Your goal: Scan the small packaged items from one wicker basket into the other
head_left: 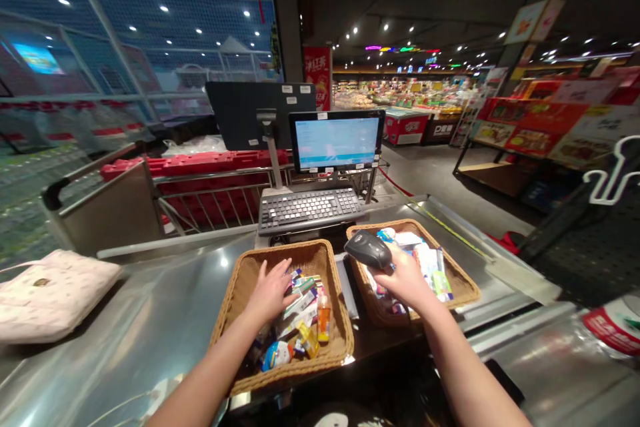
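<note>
My right hand grips a dark handheld barcode scanner over the right wicker basket, which holds several small packaged goods. Inside the left wicker basket, my left hand lies with fingers spread on a pile of small packets and tubes. The two baskets stand side by side on a steel checkout counter.
Behind the baskets are a keyboard, a lit till screen and a second dark display. A pale pink bag lies on the counter at the left. Red shopping carts stand beyond; store shelves fill the right.
</note>
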Demonstrator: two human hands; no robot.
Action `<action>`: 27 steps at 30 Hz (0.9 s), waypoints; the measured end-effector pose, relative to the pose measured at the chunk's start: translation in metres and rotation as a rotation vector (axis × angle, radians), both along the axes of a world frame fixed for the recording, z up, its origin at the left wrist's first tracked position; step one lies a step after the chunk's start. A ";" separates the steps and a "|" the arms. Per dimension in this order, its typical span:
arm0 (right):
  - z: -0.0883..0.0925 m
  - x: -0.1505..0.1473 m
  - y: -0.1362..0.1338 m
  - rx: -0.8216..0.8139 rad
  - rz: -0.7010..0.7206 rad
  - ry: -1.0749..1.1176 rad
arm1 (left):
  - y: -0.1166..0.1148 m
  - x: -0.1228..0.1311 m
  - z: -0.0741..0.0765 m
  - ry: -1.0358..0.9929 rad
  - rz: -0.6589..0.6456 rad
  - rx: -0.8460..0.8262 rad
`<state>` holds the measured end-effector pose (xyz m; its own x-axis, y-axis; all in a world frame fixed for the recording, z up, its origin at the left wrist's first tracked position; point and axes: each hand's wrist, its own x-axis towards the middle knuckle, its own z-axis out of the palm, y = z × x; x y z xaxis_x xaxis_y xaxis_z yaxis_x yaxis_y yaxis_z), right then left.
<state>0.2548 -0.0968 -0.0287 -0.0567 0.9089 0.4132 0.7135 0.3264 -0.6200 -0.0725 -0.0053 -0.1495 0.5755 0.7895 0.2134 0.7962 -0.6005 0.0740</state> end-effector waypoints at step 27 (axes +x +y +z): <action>0.000 0.161 -0.034 0.035 -0.385 -0.054 | 0.027 0.301 0.019 -0.055 -0.219 -0.089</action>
